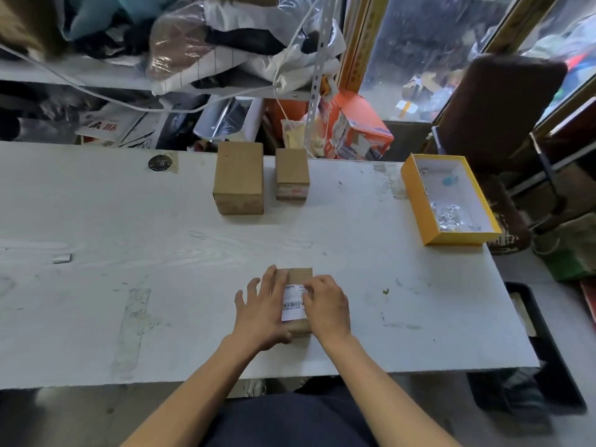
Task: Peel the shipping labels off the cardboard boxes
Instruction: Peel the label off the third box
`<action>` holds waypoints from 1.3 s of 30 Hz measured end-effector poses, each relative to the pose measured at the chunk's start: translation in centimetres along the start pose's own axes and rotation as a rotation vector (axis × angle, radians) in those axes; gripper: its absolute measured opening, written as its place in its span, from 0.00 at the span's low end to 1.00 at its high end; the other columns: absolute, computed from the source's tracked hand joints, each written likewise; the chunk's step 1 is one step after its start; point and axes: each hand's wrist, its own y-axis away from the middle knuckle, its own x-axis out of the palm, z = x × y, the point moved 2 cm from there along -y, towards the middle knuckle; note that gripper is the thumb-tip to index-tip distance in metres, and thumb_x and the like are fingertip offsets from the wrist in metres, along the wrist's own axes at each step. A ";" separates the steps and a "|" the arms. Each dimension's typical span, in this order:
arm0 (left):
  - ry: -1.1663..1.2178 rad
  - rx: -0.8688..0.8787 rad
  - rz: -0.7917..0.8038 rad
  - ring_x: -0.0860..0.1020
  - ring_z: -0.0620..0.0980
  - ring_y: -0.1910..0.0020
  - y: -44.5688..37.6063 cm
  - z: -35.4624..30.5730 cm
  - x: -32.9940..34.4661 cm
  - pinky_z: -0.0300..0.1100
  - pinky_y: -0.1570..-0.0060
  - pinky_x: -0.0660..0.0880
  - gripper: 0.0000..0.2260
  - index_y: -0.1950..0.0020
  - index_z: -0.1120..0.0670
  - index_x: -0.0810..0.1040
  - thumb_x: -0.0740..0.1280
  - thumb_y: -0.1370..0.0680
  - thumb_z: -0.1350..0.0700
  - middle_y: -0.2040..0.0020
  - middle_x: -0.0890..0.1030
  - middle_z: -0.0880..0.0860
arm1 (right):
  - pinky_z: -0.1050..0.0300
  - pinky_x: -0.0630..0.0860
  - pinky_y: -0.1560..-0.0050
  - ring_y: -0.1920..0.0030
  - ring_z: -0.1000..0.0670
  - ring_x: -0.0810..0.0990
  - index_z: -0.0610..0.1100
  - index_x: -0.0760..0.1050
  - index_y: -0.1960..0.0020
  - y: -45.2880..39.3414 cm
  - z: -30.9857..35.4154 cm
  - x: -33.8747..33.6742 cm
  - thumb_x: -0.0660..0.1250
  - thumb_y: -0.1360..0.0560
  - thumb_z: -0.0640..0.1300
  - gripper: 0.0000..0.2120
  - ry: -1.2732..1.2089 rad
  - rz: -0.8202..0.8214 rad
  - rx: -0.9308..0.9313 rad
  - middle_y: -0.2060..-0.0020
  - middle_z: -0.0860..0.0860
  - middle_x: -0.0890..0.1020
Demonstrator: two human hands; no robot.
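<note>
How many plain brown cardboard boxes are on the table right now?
3: a near box under both hands, a larger box at the far edge, and a smaller box beside it. None appear hidden.

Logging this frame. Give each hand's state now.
Left hand: open, fingers spread, pressing on the small cardboard box.
Right hand: fingers curled at the shipping label; grip cannot be told.

We see a white table: one labelled cardboard box under our fingers, two plain boxes beyond them, a yellow tray far right, a small white block far left.
</note>
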 end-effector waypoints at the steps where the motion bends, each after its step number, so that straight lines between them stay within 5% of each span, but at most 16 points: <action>1: 0.000 0.004 -0.002 0.52 0.60 0.26 -0.1 0.1 -0.1 0.61 0.30 0.58 0.56 0.23 0.47 0.40 0.76 0.39 0.43 0.24 0.40 0.47 | 0.57 0.74 0.48 0.50 0.49 0.79 0.46 0.80 0.45 -0.1 0.0 0.0 0.62 0.22 0.42 0.10 0.005 -0.005 0.005 0.45 0.51 0.78; 14: -0.061 0.058 0.011 0.53 0.61 0.28 -1.1 0.1 -1.0 0.59 0.31 0.60 0.55 0.26 0.48 0.47 0.77 0.44 0.39 0.28 0.49 0.51 | 0.60 0.72 0.49 0.49 0.49 0.79 0.46 0.81 0.46 -1.0 0.2 -0.2 0.64 0.22 0.43 0.08 0.034 -0.037 0.041 0.46 0.51 0.78; 39: -0.036 0.093 0.019 0.53 0.61 0.29 -1.0 0.1 -1.1 0.57 0.31 0.62 0.57 0.25 0.49 0.46 0.78 0.43 0.39 0.28 0.48 0.52 | 0.61 0.72 0.55 0.53 0.49 0.78 0.46 0.81 0.53 -0.8 0.3 0.3 0.65 0.23 0.44 0.06 0.056 -0.096 0.069 0.50 0.51 0.79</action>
